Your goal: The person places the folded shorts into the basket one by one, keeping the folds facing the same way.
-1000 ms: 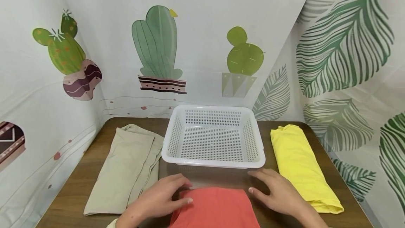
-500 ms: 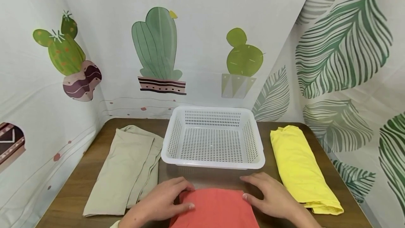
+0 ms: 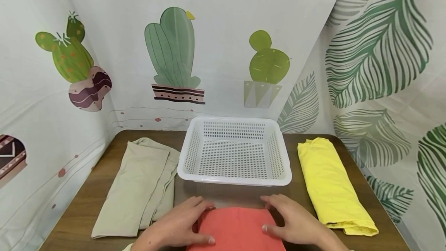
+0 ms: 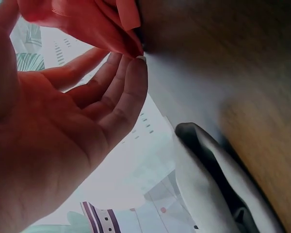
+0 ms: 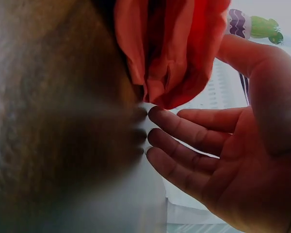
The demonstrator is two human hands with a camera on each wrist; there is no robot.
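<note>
A folded red cloth [image 3: 240, 227] lies at the table's near edge, cut off by the bottom of the head view. Its stacked folds show from the side in the right wrist view [image 5: 172, 53]. My left hand [image 3: 177, 224] is at its left side, thumb over the top and fingers by the far left corner. In the left wrist view those fingertips touch the cloth's [image 4: 87, 24] lower edge. At the other side, my right hand [image 3: 294, 220] has its thumb over the cloth's edge. Its fingers are spread, with tips down at the tabletop beside the folds.
Behind the red cloth stands a white perforated plastic basket [image 3: 235, 181] with nothing in it. A folded beige cloth [image 3: 134, 193] lies to the left, a folded yellow cloth [image 3: 334, 189] to the right. A printed curtain [image 3: 223, 49] hangs behind the wooden table [image 3: 80, 212].
My right hand has moved left, from beside the red cloth to its right edge, thumb now over it. The left hand has shifted slightly right and down along the cloth's left side.
</note>
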